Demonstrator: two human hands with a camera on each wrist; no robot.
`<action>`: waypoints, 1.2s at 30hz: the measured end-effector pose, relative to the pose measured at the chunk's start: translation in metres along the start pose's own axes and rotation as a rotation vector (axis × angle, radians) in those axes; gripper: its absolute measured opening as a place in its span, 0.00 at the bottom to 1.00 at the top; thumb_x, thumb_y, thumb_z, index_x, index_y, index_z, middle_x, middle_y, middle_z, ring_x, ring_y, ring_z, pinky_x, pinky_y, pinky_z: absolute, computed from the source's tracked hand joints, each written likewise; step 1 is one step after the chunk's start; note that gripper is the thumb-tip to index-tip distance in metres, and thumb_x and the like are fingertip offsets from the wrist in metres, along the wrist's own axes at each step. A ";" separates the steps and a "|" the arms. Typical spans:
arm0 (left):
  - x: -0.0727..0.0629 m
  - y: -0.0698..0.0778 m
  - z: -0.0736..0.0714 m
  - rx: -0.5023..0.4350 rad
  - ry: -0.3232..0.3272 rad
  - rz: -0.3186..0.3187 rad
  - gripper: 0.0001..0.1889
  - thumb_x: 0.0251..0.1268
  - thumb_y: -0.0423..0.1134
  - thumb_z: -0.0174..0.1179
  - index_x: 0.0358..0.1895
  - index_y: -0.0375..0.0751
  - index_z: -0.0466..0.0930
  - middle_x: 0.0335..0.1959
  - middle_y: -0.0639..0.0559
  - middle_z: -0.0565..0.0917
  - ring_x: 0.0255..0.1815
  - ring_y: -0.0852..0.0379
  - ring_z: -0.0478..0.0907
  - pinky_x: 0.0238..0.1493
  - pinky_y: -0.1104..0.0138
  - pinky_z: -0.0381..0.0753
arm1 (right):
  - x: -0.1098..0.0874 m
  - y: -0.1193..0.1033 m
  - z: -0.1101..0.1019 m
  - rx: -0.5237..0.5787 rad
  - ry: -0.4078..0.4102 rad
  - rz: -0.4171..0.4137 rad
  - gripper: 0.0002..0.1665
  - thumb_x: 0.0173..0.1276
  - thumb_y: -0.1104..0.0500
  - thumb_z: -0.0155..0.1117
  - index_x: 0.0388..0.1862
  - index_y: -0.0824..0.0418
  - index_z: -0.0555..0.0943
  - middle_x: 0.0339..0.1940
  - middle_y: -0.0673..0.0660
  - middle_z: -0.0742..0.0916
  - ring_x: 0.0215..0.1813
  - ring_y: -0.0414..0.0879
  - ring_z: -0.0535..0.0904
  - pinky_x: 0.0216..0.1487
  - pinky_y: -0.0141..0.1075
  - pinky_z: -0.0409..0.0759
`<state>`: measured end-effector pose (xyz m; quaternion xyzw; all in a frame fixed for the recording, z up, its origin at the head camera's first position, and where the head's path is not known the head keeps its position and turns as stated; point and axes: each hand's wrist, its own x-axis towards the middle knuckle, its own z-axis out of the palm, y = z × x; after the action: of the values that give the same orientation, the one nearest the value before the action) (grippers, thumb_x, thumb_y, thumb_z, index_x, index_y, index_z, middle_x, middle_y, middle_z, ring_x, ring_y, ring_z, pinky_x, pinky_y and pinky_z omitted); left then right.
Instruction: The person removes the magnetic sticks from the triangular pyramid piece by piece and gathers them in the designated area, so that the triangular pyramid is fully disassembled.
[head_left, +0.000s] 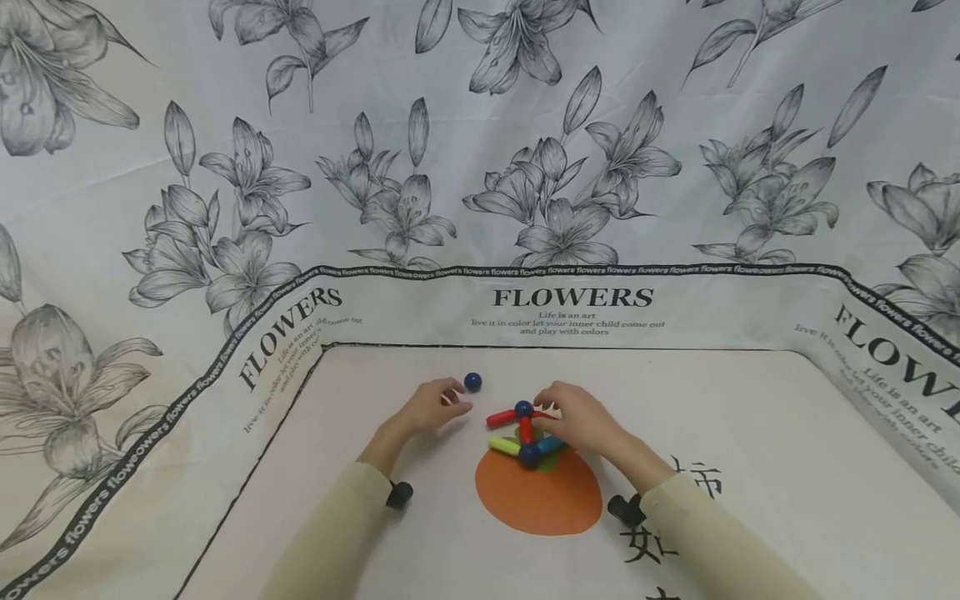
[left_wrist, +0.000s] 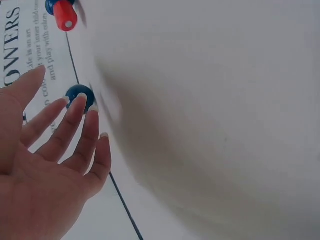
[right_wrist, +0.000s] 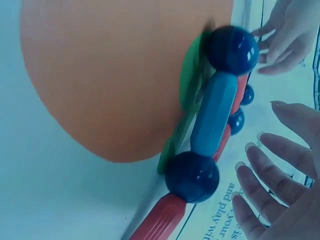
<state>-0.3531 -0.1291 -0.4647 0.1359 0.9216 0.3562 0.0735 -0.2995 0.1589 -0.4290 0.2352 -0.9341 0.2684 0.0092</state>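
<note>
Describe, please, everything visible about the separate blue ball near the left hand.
The dark blue ball is round, smooth and glossy, perhaps plastic. It rests on the pale surface, close beside the left hand and apart from the rod-and-ball construction. In the left wrist view, the hand partly hides it; contact cannot be judged.

Four balls [head_left: 472,382], six visible rods [head_left: 501,418]

Flower-patterned cloth [head_left: 450,175], FLOWERS lettering [head_left: 573,297], orange fruit print [head_left: 536,500], black characters [head_left: 641,546]
</note>
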 end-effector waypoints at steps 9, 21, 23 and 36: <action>-0.009 0.017 0.017 -0.009 -0.077 0.109 0.21 0.67 0.43 0.70 0.58 0.36 0.81 0.43 0.51 0.82 0.43 0.55 0.78 0.44 0.65 0.81 | 0.020 0.014 0.008 0.047 -0.021 0.028 0.21 0.72 0.56 0.66 0.56 0.70 0.82 0.43 0.58 0.86 0.46 0.50 0.80 0.51 0.48 0.81; -0.004 0.028 0.034 -0.007 -0.084 0.021 0.16 0.68 0.46 0.69 0.54 0.43 0.85 0.41 0.55 0.82 0.45 0.55 0.76 0.51 0.61 0.80 | 0.038 0.020 0.023 0.082 -0.067 0.061 0.18 0.72 0.55 0.67 0.52 0.67 0.84 0.41 0.58 0.87 0.42 0.48 0.80 0.49 0.47 0.82; -0.002 0.029 0.034 -0.004 -0.085 0.020 0.15 0.68 0.47 0.69 0.53 0.44 0.85 0.40 0.54 0.82 0.45 0.55 0.76 0.51 0.61 0.79 | 0.040 0.022 0.025 0.084 -0.069 0.077 0.18 0.72 0.54 0.67 0.52 0.67 0.85 0.41 0.57 0.88 0.42 0.48 0.80 0.51 0.47 0.81; 0.005 0.033 0.034 0.036 -0.100 0.018 0.11 0.68 0.47 0.69 0.44 0.44 0.87 0.36 0.54 0.82 0.40 0.55 0.76 0.46 0.63 0.78 | 0.041 0.020 0.023 0.103 -0.086 0.119 0.16 0.72 0.54 0.68 0.51 0.64 0.86 0.45 0.57 0.88 0.46 0.50 0.80 0.58 0.51 0.79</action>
<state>-0.3432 -0.0822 -0.4673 0.1633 0.9217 0.3331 0.1135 -0.3424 0.1444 -0.4526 0.1906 -0.9309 0.3059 -0.0589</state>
